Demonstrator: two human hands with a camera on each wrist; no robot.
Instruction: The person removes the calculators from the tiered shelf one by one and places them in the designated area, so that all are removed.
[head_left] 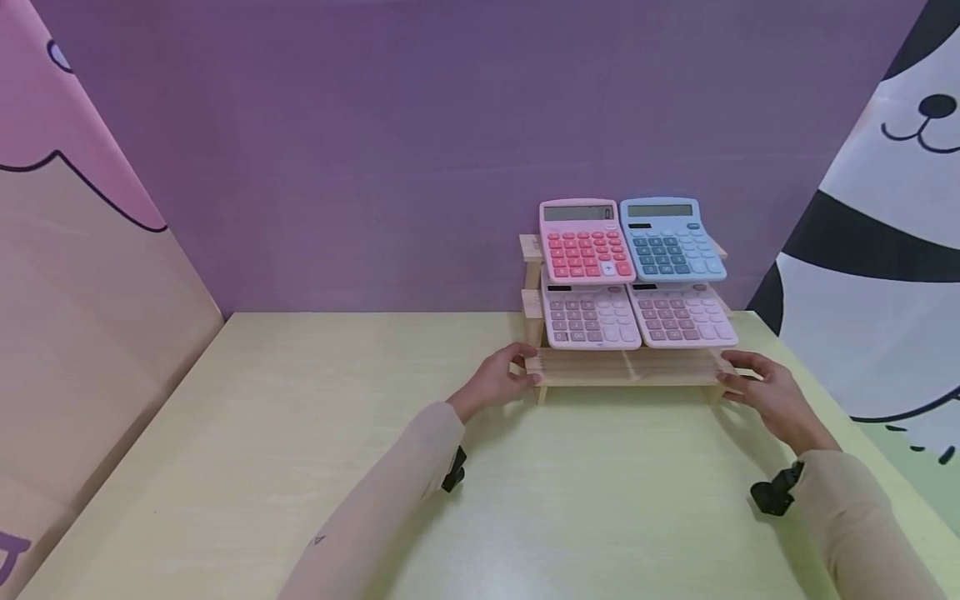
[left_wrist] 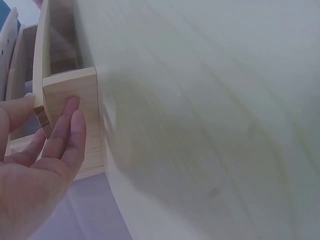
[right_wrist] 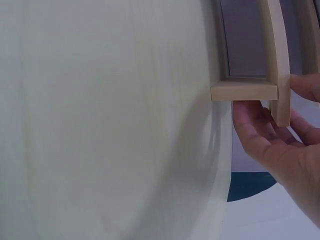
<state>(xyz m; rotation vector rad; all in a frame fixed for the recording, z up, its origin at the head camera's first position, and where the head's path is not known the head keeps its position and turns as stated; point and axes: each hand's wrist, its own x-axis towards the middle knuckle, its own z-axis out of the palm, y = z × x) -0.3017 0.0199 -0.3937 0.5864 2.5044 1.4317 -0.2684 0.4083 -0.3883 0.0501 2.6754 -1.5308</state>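
Note:
A wooden tiered stand [head_left: 585,368] stands toward the back right of the table. My left hand [head_left: 495,379] grips the left end of its lowest shelf; in the left wrist view the thumb lies on the board's top and the fingers reach under it against the leg [left_wrist: 85,107]. At the other end my right hand [head_left: 776,400] holds the same shelf board [right_wrist: 283,65], fingers below it beside the leg. A pink calculator [head_left: 588,242] and a blue calculator [head_left: 671,242] lean on the top tier. Two pale pink calculators [head_left: 596,321] [head_left: 686,321] lean on the middle tier.
The pale wooden table [head_left: 300,433] extends left and forward of the stand. A purple backdrop [head_left: 360,158] rises behind it. Printed panels stand at both sides, the panda panel [head_left: 892,317] close beyond the table's right edge.

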